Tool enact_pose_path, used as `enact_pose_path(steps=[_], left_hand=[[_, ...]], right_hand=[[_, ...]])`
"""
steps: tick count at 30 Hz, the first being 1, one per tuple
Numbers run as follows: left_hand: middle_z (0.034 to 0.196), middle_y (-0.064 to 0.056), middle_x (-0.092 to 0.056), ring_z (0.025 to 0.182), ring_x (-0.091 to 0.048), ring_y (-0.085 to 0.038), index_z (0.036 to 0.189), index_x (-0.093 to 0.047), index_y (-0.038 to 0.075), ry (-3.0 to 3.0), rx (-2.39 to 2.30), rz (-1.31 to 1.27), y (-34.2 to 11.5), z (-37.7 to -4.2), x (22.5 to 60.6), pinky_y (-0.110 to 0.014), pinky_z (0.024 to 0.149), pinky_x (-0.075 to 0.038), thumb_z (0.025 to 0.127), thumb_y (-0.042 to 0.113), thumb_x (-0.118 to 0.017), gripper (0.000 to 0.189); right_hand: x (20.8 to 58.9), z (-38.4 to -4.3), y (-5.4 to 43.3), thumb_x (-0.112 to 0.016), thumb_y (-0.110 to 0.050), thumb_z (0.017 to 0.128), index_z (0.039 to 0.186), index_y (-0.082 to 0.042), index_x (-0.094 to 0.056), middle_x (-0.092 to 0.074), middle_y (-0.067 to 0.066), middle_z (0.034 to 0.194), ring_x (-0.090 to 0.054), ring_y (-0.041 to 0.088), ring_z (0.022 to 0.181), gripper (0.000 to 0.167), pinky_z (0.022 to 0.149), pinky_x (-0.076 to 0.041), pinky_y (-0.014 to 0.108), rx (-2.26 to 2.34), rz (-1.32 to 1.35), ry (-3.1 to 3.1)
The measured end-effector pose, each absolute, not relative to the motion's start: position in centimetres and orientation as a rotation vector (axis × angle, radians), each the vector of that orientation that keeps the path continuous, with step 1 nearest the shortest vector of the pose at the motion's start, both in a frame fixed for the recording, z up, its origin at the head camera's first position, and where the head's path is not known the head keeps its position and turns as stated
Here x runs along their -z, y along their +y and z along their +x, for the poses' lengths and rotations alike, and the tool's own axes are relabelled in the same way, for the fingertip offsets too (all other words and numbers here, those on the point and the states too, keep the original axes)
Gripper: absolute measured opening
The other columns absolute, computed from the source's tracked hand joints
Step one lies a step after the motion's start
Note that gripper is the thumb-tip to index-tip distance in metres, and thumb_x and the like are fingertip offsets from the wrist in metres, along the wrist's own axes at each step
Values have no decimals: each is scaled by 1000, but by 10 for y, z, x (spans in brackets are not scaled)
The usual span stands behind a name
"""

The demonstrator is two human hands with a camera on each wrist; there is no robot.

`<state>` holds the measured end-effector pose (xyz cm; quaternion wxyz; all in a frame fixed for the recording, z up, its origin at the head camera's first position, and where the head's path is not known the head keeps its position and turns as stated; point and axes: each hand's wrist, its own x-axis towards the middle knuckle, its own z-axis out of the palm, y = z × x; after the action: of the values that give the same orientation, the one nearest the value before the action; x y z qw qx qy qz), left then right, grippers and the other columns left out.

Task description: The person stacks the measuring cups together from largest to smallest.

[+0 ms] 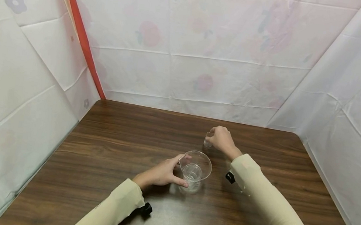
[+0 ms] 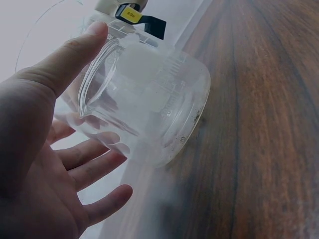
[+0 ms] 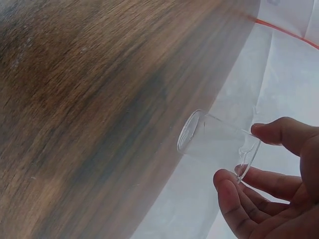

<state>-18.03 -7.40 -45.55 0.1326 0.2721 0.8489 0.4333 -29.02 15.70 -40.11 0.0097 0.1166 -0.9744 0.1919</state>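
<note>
A large clear glass beaker (image 1: 204, 176) stands on the brown table, with a smaller beaker (image 1: 192, 172) nested inside it. My left hand (image 1: 166, 171) holds the large beaker's left side, thumb in front and fingers behind. Through the glass in the left wrist view, the inner beaker (image 2: 149, 94) shows graduation marks. Farther back and to the right, my right hand (image 1: 222, 137) pinches a small clear beaker (image 3: 214, 137) near its rim, thumb on one side and fingertips on the other. Its base points toward the tabletop; whether it touches I cannot tell.
The dark wood-grain table (image 1: 125, 128) runs back to a pale printed curtain (image 1: 185, 72). More curtain hangs at both sides, and a red strip (image 1: 82, 34) runs down the back left corner. Black wrist cameras sit under both sleeves.
</note>
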Motion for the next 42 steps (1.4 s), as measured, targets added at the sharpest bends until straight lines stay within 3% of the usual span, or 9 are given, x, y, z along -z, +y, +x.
enact_pose_path(steps=[42], left_hand=[[139,-3,-57,126,-55,-28,146,-38,23,2460,-1262,817,-77,-183,458,-49,106,-43,74,44,-83,87]], right_hand=[[370,-274,149,-70,-23,83,110,1,-71,-71,17,102,-67,30,94,37,81,-55,43,-646,417,-2990]])
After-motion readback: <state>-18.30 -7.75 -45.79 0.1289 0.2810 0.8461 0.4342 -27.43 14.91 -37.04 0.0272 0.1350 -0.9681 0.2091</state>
